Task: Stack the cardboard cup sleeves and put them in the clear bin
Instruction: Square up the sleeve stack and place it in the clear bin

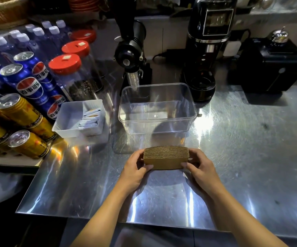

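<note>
Sleeve stack: a squared pile of brown cardboard cup sleeves, flat-folded, corrugated edges showing along the top; it is held between both hands just above or on the bench — contact with the surface cannot be confirmed.
Left hand: clamped on the left end of the pile, thumb at the near lower corner, fingers wrapped round the far side.
Right hand: clamped on the right end of the pile, thumb at the near lower corner, fingers curled behind.
Clear bin: rectangular, transparent, lidless, upright on the bench directly beyond the pile; near the pile but apart from it; nothing seen inside.
Bench: brushed steel, strongly reflective, with glare patches to the right of the bin.
White tray: two compartments, just left of the bin; the right compartment holds small paper sachets, the left one looks bare.
Cans: blue cola cans and gold cans lie stacked on their sides at the left edge.
Jars: three red-lidded clear jars behind the tray — dark contents in the nearest.
Bottles: capped water bottles at far left rear.
Machines: a black grinder behind the bin, a second black grinder to its right, a black box-shaped unit at far right.
</note>
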A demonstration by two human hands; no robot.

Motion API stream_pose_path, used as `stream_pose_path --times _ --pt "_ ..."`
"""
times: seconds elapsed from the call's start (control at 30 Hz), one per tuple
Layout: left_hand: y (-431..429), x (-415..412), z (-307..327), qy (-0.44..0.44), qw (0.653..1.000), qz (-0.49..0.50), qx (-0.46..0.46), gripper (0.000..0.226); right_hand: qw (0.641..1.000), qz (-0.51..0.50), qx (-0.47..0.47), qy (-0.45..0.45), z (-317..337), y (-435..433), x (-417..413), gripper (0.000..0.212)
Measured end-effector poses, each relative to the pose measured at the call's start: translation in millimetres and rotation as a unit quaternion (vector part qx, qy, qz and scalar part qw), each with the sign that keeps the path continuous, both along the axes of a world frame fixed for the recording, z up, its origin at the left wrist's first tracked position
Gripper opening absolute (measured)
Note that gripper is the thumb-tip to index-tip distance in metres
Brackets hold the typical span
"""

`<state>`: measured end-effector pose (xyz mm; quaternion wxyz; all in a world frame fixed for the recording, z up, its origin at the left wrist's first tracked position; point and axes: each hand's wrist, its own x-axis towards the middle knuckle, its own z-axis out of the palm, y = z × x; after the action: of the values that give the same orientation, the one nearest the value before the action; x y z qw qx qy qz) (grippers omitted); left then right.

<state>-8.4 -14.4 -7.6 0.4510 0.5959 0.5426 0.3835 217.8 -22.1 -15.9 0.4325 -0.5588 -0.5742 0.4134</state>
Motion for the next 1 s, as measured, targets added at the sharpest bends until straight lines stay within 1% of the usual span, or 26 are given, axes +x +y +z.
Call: stream_pose_path --times 0.13,0.23,0.4,0.5,0.6,0.7,0.77,0.87,0.93,1.0 --pt "2 -1 8 -0.030 0.999 0.038 0.001 0.048 1.000 -0.001 0.000 0.025 14 7 -5 0.042" --pt "14 -3 25 -0.051 0.997 0.051 0.031 0.049 0.998 0.003 0.018 0.061 36 20 -8 0.039" --pt "54 -6 64 -0.059 0.991 0.059 0.105 0.032 0.992 -0.011 0.039 0.118 81 60 -18 0.031" --pt "87 -6 82 -0.074 0.989 0.066 0.110 0.025 0.988 -0.037 0.034 0.146 101 89 -27 0.032" --pt "119 -7 92 -0.082 0.990 0.085 0.079 0.020 0.985 -0.080 -0.009 0.150 111 122 -35 0.039" --pt "149 -5 94 -0.056 0.992 0.110 0.027 0.019 0.982 -0.109 -0.063 0.138 110 152 -44 0.040" --pt "165 -3 90 -0.016 0.992 0.125 -0.018 0.014 0.978 -0.122 -0.105 0.135 105 169 -48 0.034" --pt "181 2 81 0.050 0.985 0.144 -0.078 0.018 0.971 -0.146 -0.162 0.098 95 190 -50 0.018" --pt "189 5 77 0.085 0.978 0.158 -0.104 0.020 0.970 -0.152 -0.178 0.071 89 199 -51 0.009" --pt "196 6 74 0.109 0.972 0.163 -0.126 0.021 0.972 -0.150 -0.171 0.066 81 206 -53 0.012"
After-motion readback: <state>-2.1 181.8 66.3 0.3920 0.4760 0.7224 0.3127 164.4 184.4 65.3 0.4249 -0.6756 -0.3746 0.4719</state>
